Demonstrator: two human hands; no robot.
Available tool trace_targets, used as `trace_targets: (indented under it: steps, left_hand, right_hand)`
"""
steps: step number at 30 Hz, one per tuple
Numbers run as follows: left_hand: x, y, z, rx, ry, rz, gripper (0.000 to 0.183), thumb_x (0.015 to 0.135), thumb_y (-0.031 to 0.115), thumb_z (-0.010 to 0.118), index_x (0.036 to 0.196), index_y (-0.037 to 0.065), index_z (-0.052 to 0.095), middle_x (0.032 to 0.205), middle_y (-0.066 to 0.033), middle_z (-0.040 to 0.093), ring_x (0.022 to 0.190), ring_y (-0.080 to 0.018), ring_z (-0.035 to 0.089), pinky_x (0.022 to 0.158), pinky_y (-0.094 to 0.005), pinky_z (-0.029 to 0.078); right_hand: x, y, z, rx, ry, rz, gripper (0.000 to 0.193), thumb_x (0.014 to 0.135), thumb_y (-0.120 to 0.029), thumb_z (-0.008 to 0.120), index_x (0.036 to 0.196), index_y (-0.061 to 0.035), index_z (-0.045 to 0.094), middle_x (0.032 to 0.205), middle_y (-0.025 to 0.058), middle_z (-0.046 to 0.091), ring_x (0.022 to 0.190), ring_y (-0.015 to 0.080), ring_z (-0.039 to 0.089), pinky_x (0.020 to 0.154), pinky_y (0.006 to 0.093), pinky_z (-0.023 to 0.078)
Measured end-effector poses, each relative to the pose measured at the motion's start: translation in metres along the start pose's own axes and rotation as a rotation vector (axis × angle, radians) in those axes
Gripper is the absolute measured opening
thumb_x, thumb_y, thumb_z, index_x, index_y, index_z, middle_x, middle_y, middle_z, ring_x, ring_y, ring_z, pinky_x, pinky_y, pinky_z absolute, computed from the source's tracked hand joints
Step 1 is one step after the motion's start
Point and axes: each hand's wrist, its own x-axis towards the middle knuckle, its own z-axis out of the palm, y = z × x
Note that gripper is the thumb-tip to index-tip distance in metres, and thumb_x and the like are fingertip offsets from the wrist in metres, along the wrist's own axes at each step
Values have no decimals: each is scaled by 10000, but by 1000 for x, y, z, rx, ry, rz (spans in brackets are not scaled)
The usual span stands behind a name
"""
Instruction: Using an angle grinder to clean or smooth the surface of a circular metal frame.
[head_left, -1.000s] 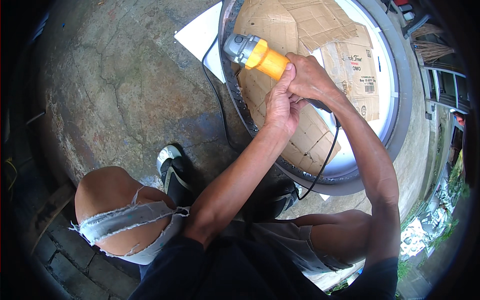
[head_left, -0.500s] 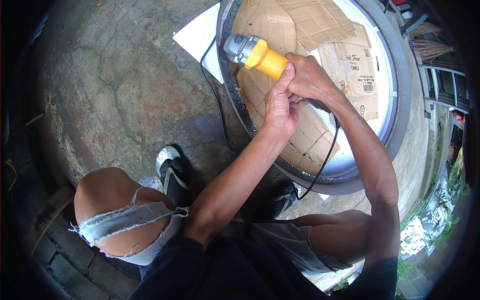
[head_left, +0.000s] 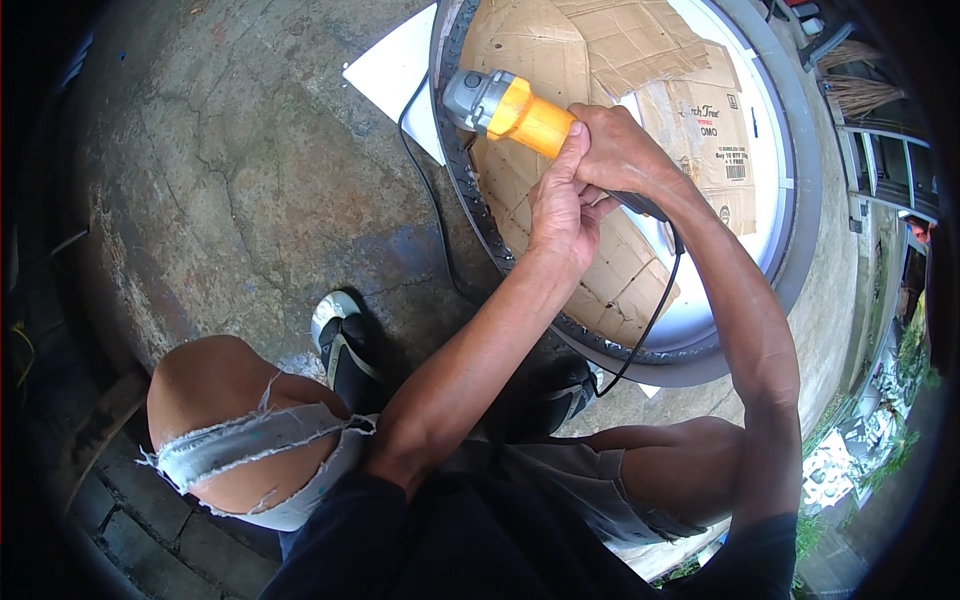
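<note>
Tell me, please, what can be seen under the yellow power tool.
Around the yellow power tool, brown cardboard shows beneath its body, and a dark round rim beneath its grey head. What lies directly under it is covered, so whether it touches either cannot be told.

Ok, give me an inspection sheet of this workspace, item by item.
Surface: cracked, stained grey concrete floor.
Job's things: yellow-and-grey cylindrical power tool, its head over a large round grey rim.
Clutter: flat brown cardboard pieces inside the rim; white flat sheet partly hidden by it.
Hands: left hand and right hand both grip the tool.
Cables: black flexible cord leaves the tool's rear.
Surroundings: tan bristle bundles, shiny silver scraps at right.
</note>
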Motion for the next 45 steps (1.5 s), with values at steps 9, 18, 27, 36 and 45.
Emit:
trace_targets:
  steps: [9, 18, 27, 36, 45]
  left_hand:
    - [3, 1, -1, -5, -51, -11, 650, 862, 488, 760, 1262, 21, 547, 1130, -156, 650, 1112, -276, 625, 985, -517, 509]
    - [3, 4, -1, -15, -69, -15, 580, 896, 442, 735, 1259, 29, 552, 1147, -141, 650, 1135, -261, 614, 1027, -517, 473]
    - [5, 8, -7, -36, -55, -1, 685, 865, 494, 755, 1301, 21, 520, 1215, -147, 614, 1156, -269, 598, 1047, -534, 447]
    - [3, 9, -6, 8, -45, 2, 714, 855, 521, 753, 1309, 24, 513, 1212, -149, 613, 1158, -283, 597, 1062, -560, 418]
    - [3, 7, -7, 28, -23, -4, 729, 844, 530, 760, 1311, 27, 515, 1216, -154, 610, 1166, -296, 590, 1071, -570, 401]
  right_hand:
    - [-5, 2, 3, -21, 119, -50, 288, 758, -162, 672, 975, 20, 618, 885, 280, 689, 864, 429, 703, 740, 481, 547]
    - [-8, -9, -4, -2, 60, -7, 269, 770, -147, 657, 978, 18, 614, 917, 271, 693, 917, 435, 697, 763, 488, 546]
    - [2, -10, 7, -45, 63, -15, 261, 781, -143, 634, 979, 25, 606, 898, 301, 684, 908, 468, 684, 771, 516, 543]
    - [-1, -10, 7, -57, 90, -38, 264, 788, -156, 636, 970, 33, 613, 888, 300, 683, 876, 466, 687, 771, 507, 545]
    - [0, -9, 9, -35, 94, 3, 338, 722, -175, 663, 1008, 7, 653, 907, 272, 703, 887, 453, 697, 779, 513, 560]
